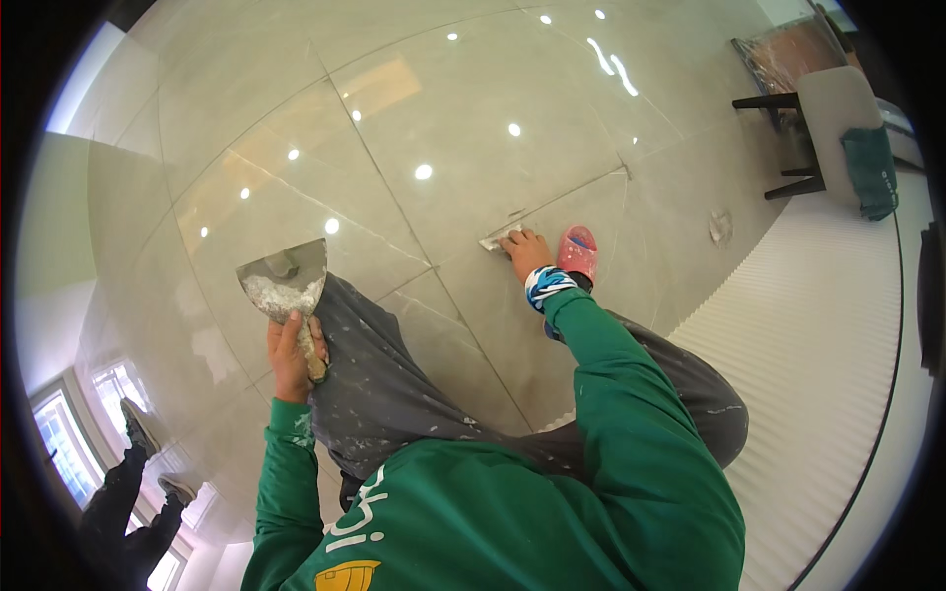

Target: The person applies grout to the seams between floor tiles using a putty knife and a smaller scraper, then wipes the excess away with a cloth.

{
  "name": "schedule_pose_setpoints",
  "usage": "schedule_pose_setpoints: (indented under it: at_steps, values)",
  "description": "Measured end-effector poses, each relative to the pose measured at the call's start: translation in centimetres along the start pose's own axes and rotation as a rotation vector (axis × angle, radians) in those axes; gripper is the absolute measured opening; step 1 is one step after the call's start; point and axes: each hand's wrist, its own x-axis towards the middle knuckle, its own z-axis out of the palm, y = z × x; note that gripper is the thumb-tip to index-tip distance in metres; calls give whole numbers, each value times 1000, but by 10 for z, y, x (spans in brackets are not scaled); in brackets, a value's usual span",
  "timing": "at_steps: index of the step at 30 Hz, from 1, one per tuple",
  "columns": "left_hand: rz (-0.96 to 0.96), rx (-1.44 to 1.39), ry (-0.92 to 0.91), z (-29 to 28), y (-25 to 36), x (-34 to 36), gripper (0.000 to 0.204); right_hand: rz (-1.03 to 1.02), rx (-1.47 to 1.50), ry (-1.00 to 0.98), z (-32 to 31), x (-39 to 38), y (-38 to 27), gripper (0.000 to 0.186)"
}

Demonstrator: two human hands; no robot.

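Observation:
My left hand (292,347) grips the wooden handle of a wide putty knife (284,280), held up above my left knee. Its metal blade carries a heap of whitish filler. My right hand (525,252) reaches forward and presses a small scraper (498,238) against a joint between large glossy grey floor tiles (473,118). A blue and white band sits on that wrist. A pink sandal (578,251) is just right of the hand. I wear a green long-sleeved top and grey trousers spotted with filler.
A white ribbed covering (828,325) lies over the floor on the right. At the far right stands a black-legged chair (823,128) with a dark green cloth over it. Another person's legs and shoes (138,473) show at the lower left. A pale smear (720,227) marks one tile.

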Motion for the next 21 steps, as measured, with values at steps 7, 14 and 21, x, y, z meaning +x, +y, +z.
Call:
schedule_pose_setpoints:
  at_steps: [7, 14, 21]
  values:
    - [-24, -13, -8, 2, 6, -4, 27, -57, 16, 72, 2, 4, -37, 32]
    - [-23, -17, 7, -8, 7, -5, 26, -79, 64, 14, -2, 18, -62, 34]
    - [4, -20, 8, -19, 9, -1, 25, -108, 91, -87, 2, 9, -87, 39]
